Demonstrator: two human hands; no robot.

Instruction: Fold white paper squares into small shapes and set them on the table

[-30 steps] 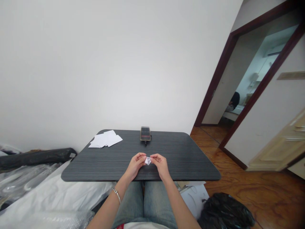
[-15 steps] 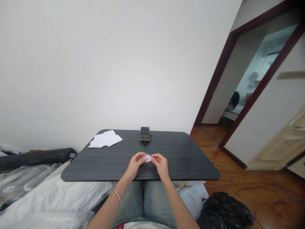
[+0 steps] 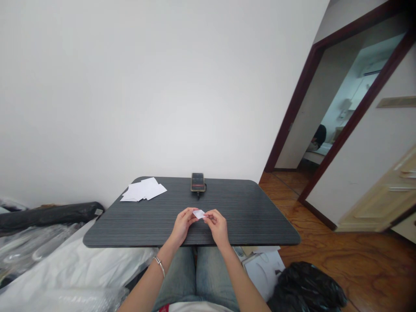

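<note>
At paper (image 3: pixel 198 214), left hand (image 3: pixel 182 222) opposite right (image 3: pixel 217 224)

Small white paper (image 3: pixel 199 214), apparently folded, between hands (image 3: pixel 183 223).

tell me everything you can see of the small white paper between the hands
The small white paper looks plain, thin and matte, roughly diamond-shaped, with faint shading across its face. It sits over the near middle part of the dark table, pinched at one side by the left hand and at the other by the right hand. Individual creases are too small to make out, and whether it touches the tabletop is unclear.
</note>
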